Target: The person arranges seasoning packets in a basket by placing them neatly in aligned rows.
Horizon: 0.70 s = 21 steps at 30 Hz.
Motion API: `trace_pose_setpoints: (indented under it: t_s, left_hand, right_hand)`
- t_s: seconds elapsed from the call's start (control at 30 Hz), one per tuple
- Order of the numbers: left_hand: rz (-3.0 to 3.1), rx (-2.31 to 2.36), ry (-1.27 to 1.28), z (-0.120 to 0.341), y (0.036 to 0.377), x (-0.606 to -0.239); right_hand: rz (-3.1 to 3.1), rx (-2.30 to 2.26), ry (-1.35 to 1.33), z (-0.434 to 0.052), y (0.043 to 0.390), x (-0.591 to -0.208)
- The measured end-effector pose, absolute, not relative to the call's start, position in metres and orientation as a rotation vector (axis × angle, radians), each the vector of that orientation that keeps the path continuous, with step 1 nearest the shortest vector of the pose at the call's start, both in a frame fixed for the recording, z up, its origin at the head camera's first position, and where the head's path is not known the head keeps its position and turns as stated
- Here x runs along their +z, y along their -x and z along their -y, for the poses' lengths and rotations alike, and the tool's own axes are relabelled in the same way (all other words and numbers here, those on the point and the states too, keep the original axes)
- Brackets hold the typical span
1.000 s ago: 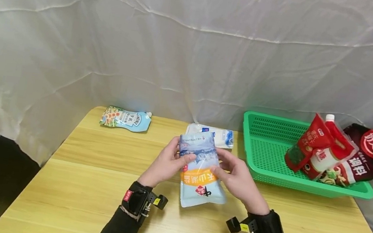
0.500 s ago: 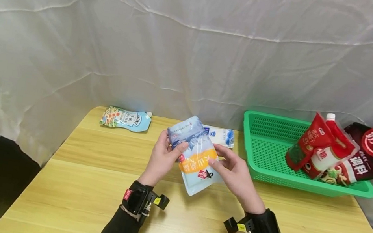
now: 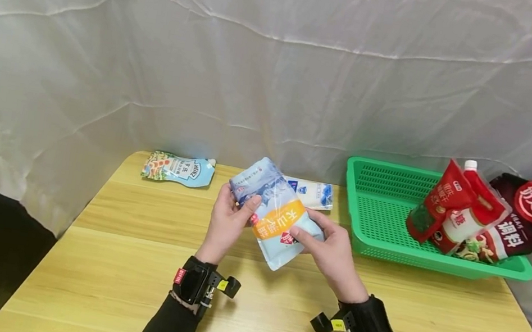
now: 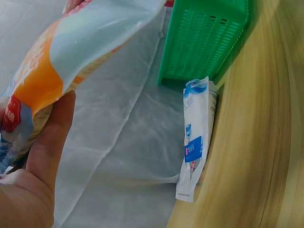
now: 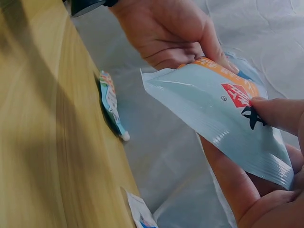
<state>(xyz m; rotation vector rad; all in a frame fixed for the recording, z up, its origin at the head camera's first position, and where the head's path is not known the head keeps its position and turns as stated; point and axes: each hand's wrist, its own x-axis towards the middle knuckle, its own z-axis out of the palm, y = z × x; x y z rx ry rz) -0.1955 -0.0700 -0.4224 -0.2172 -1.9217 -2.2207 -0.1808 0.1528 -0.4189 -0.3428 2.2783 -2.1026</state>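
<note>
Pale blue orange-banded pouch (image 3: 276,213), tilted, held above table.

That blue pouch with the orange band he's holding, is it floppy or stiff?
Probably floppy: the pouch sags past the left hand and right hand holding it. Its glossy film likely feels slippery. It looks filled, so perhaps weighty for its size.

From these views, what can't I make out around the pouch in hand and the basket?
- Back face of the blue pouch: hidden in the head view; the right hand and left hand cover its edges.
- White packet behind it: partly hidden by the pouch; its print is too small to read.
- Green basket: cut off by the top edge in the left wrist view; its far right floor is hidden by the red and dark bags.
</note>
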Motion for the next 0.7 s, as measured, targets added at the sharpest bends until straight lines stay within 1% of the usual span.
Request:
trace_pose_setpoints:
  t_s: [0.17, 0.37, 0.7]
  left_hand:
    - [1.895, -2.25, 0.269, 0.07, 0.195, -0.422]
    - [1.864, -2.296, 0.385, 0.072, 0.194, -0.42]
    - [1.898, -2.337, 0.51, 0.083, 0.193, -0.419]
  right_hand:
    - [-2.335, -2.09, 0.334, -0.155, 0.178, -0.412]
    - [-2.41, -2.022, 0.38, -0.171, 0.178, -0.404]
    - [-2.554, -1.733, 0.458, -0.198, 0.177, -0.387]
